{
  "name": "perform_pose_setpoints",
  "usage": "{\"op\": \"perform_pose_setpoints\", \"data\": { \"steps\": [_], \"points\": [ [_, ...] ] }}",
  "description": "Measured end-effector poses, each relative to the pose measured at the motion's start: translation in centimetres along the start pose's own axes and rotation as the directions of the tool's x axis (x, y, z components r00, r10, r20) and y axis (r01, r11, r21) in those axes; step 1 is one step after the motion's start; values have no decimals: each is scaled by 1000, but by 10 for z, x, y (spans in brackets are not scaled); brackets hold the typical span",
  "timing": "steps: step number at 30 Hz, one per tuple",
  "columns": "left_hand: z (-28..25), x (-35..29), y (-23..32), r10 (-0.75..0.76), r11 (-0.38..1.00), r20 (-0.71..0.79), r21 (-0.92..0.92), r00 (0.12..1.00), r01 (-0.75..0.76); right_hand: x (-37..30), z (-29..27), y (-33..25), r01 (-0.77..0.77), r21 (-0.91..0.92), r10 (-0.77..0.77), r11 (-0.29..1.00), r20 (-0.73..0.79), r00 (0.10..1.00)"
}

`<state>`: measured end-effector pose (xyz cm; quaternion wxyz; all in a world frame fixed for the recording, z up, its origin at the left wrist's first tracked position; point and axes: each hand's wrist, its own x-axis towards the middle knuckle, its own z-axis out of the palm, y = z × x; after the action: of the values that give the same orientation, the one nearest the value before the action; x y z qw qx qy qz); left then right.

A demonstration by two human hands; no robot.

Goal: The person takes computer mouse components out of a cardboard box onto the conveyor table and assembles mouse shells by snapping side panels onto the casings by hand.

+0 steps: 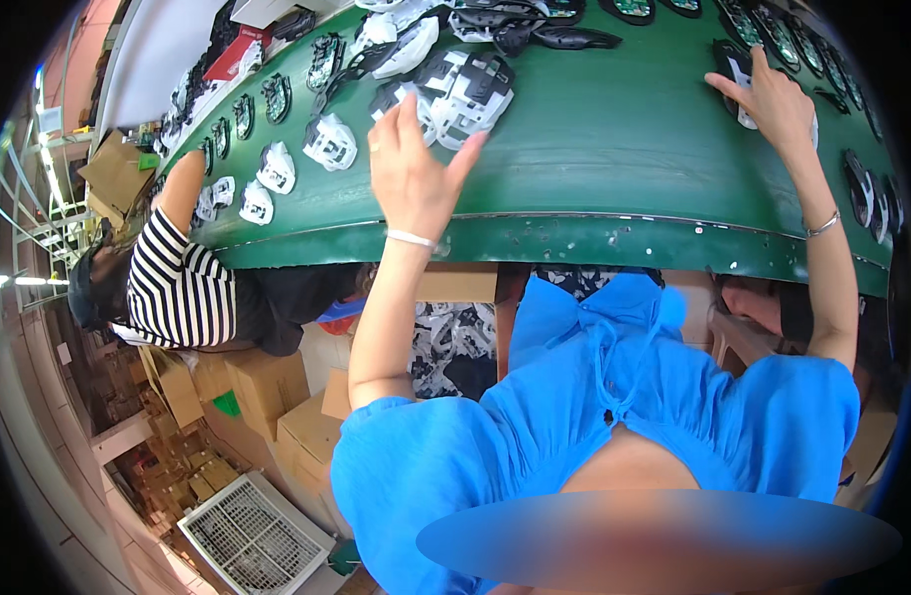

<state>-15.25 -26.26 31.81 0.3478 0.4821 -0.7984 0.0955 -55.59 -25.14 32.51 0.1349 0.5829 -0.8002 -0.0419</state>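
Note:
My left hand (pixel 411 169) is over the green work surface with its fingers spread. Just beyond it lie white and black plastic shells (pixel 467 104), and its fingertips overlap them in view; I cannot tell whether they touch. Further right, my right hand (pixel 776 107) has thumb and forefinger stretched apart above a black and white shell (pixel 736 71), partly hidden by the hand. Its other fingers are mostly out of sight behind it. Past that hand runs a row of black shells with green circuit boards (pixel 807 48).
The green bench (pixel 594 129) curves across the view. More white shells (pixel 329 143) and board-filled shells (pixel 276 97) lie at left, where a person in a striped top (pixel 182 288) works. Below stand cardboard boxes (pixel 267 382), a box of black and white parts (pixel 453 347) and a white grille (pixel 255 535).

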Motion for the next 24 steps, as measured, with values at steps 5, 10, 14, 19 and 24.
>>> {"op": "perform_pose_setpoints", "data": {
  "steps": [5,10,14,19,24],
  "points": [
    [25,23,2,35,971,162,228,986,-72,4,-4,-7,111,223,-43,969,-289,956],
    [1,26,-6,176,974,264,91,948,-206,3,-12,-68,522,683,-385,511,-361,850],
    [-19,26,1,256,966,408,-77,876,-246,32,-11,-105,578,609,-446,542,-375,813],
    [-3,24,9,408,908,439,-290,800,-304,39,-13,-124,577,482,-544,659,-223,809],
    [-7,17,6,102,882,322,-467,941,65,18,0,-94,721,314,-649,618,-314,693]
  ]
}}
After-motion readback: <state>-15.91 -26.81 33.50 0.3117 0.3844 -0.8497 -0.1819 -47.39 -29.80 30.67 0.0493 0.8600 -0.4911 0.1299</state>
